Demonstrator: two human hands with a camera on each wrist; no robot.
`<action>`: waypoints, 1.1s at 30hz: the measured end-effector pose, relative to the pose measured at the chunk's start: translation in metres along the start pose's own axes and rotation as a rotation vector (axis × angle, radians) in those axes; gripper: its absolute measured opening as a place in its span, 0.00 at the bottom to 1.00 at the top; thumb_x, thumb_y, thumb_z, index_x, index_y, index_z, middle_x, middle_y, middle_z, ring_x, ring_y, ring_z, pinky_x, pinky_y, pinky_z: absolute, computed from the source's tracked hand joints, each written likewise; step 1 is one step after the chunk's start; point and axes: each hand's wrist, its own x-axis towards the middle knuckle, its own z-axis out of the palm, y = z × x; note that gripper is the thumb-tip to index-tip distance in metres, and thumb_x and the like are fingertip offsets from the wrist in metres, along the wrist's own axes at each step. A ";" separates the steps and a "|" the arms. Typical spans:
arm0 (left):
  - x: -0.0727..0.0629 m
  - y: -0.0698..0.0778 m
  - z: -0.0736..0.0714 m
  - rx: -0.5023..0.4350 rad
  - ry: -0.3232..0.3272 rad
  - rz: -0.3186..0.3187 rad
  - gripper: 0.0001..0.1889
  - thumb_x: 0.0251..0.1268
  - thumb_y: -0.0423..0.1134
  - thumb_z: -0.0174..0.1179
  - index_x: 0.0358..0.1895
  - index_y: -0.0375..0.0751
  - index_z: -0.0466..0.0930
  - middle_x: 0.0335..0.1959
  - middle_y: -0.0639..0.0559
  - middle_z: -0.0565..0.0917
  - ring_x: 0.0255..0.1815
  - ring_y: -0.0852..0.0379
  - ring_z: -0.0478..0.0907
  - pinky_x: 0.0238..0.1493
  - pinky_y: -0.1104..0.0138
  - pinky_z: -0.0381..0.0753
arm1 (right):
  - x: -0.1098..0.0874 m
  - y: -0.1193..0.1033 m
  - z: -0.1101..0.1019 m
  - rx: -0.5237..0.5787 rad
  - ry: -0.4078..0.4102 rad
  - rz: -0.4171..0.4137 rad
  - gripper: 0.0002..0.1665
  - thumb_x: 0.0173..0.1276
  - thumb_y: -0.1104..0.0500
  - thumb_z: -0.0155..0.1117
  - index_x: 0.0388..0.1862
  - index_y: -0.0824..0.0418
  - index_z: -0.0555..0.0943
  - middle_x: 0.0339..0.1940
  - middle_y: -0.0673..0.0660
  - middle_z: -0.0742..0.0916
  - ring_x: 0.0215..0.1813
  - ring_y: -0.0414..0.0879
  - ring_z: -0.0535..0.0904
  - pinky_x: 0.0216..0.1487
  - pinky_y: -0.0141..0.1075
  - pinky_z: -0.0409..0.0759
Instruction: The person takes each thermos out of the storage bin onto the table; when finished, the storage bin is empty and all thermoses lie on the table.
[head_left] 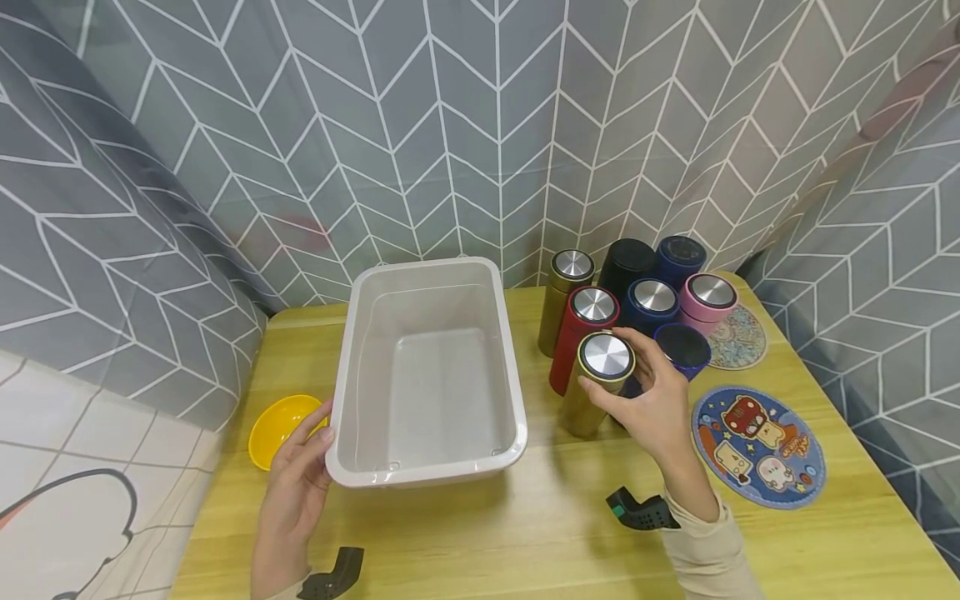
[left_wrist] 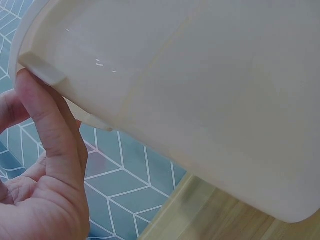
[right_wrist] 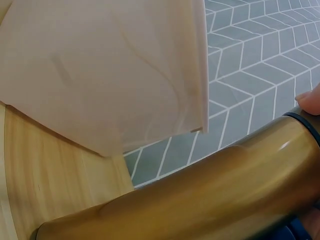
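Note:
My right hand grips a gold thermos flask near its silver-topped lid, thumb on one side and fingers on the other. The flask fills the lower part of the right wrist view; whether its base touches the table I cannot tell. To its left, a light grey plastic tub has nothing inside. My left hand touches the tub's left side, its fingers fairly straight. In the left wrist view the fingertips meet the outside just under the rim.
Several more flasks stand together behind the gold one, among them a red flask, a black flask and a pink flask. A yellow bowl sits left of the tub. Two round mats lie at the right. A patterned curtain hangs behind the table.

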 end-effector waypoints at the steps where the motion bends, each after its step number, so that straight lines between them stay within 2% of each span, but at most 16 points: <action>1: 0.000 0.000 0.000 -0.001 0.000 -0.001 0.24 0.77 0.23 0.38 0.61 0.44 0.81 0.40 0.52 0.91 0.37 0.61 0.88 0.36 0.73 0.88 | 0.000 0.001 0.000 0.003 0.001 0.001 0.43 0.46 0.68 0.82 0.64 0.54 0.78 0.57 0.55 0.86 0.58 0.26 0.79 0.61 0.15 0.75; 10: 0.000 0.000 -0.001 -0.004 -0.008 -0.006 0.24 0.77 0.23 0.38 0.62 0.43 0.80 0.40 0.51 0.90 0.37 0.60 0.88 0.37 0.73 0.88 | -0.003 0.005 -0.001 -0.013 0.002 0.028 0.42 0.48 0.67 0.82 0.64 0.56 0.77 0.59 0.56 0.85 0.59 0.24 0.78 0.61 0.14 0.74; 17: 0.000 0.001 -0.002 -0.011 -0.036 0.000 0.24 0.77 0.23 0.37 0.63 0.41 0.78 0.41 0.50 0.90 0.38 0.60 0.88 0.38 0.73 0.88 | -0.005 0.005 -0.002 0.034 -0.009 0.047 0.42 0.49 0.68 0.81 0.65 0.56 0.77 0.56 0.43 0.84 0.59 0.27 0.79 0.62 0.16 0.75; 23: 0.001 0.001 -0.002 -0.031 -0.046 0.004 0.24 0.77 0.23 0.37 0.63 0.41 0.79 0.40 0.50 0.90 0.38 0.59 0.88 0.37 0.72 0.88 | -0.005 0.002 -0.005 0.004 -0.079 0.050 0.42 0.55 0.65 0.78 0.69 0.55 0.72 0.63 0.53 0.81 0.63 0.25 0.74 0.66 0.13 0.69; 26: 0.002 0.000 -0.003 -0.036 -0.043 0.003 0.24 0.77 0.23 0.37 0.63 0.42 0.79 0.42 0.50 0.90 0.39 0.59 0.88 0.38 0.72 0.89 | -0.005 -0.001 -0.007 -0.017 -0.105 0.032 0.43 0.57 0.64 0.77 0.71 0.55 0.71 0.67 0.56 0.80 0.66 0.26 0.72 0.68 0.13 0.65; 30: 0.002 -0.002 -0.004 -0.020 -0.019 0.001 0.24 0.77 0.23 0.37 0.61 0.44 0.81 0.45 0.52 0.90 0.40 0.60 0.88 0.38 0.73 0.89 | -0.007 -0.008 -0.010 -0.021 -0.092 -0.005 0.43 0.57 0.65 0.77 0.72 0.54 0.71 0.70 0.55 0.78 0.72 0.32 0.71 0.71 0.15 0.63; 33: 0.001 -0.003 -0.006 -0.017 0.005 -0.005 0.23 0.78 0.25 0.38 0.63 0.45 0.79 0.48 0.53 0.89 0.40 0.61 0.88 0.38 0.73 0.88 | -0.009 -0.014 -0.014 -0.021 -0.057 -0.046 0.43 0.57 0.67 0.77 0.71 0.54 0.72 0.70 0.55 0.78 0.74 0.32 0.70 0.73 0.17 0.63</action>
